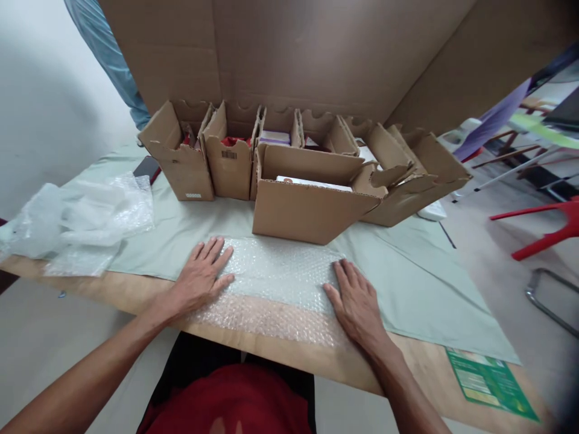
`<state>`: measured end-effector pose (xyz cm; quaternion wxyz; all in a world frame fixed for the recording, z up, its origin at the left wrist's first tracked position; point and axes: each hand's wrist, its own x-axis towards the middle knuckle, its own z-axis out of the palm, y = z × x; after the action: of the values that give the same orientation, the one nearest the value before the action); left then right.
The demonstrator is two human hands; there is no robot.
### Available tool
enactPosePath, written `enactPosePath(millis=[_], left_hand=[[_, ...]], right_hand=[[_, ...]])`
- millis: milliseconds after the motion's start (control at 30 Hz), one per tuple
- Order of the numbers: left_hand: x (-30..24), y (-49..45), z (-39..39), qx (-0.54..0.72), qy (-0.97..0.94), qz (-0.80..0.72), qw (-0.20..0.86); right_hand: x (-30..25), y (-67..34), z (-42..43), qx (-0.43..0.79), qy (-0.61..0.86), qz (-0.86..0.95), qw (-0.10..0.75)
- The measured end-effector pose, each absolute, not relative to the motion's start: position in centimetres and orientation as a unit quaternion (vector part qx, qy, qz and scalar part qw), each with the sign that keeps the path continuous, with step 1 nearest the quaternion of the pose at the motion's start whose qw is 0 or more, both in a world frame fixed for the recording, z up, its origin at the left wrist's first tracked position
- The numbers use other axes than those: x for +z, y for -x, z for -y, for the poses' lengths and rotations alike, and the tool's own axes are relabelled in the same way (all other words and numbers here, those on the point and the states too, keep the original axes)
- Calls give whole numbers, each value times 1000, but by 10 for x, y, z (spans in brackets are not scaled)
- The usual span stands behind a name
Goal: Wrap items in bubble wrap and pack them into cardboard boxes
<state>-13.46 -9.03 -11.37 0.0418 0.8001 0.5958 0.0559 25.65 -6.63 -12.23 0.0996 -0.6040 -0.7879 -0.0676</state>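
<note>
A sheet of bubble wrap [280,274] lies flat near the front edge of the table, partly over a pale green cloth and partly over bare wood. My left hand [203,274] rests palm down on its left end, fingers spread. On the right end lies my right hand [355,295], also palm down with the fingers stretched out. Neither hand holds anything. Just beyond the sheet stands an open cardboard box [307,208] with a white item [314,183] inside.
Behind it, several open cardboard boxes [228,169] stand in a row before a tall cardboard panel [298,54]. More bubble wrap [104,205] is heaped at left, near a dark phone-like object [147,167]. A green printed sheet [491,380] lies front right; a red chair [556,220] stands beyond.
</note>
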Motion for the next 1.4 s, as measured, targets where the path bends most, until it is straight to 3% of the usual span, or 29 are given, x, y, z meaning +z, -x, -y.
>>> enactPosePath(millis=[167, 367, 667, 933, 1033, 1133, 1267, 1400], left_hand=[[-94, 106, 86, 83, -805, -586, 28], [-86, 55, 58, 51, -866, -494, 60], [-112, 146, 76, 54, -783, -617, 57], [-90, 166, 129, 71, -830, -549, 71], [-80, 161, 146, 62, -870, -480, 92], [-81, 151, 152, 49, -885, -452, 96], [-84, 142, 152, 42, -878, -469, 84], [-80, 143, 154, 45, -875, -474, 81]], right_hand=[[-103, -244, 71, -90, 615, 775, 113], [-97, -178, 42, -9, 515, 855, 61], [-128, -258, 74, -75, 593, 796, 94], [-108, -308, 134, -52, 552, 806, 209], [-95, -314, 161, 14, 480, 861, 168], [-94, -304, 172, -8, 444, 884, 145], [-102, -287, 162, -65, 437, 872, 212], [-97, -281, 153, -39, 462, 835, 296]])
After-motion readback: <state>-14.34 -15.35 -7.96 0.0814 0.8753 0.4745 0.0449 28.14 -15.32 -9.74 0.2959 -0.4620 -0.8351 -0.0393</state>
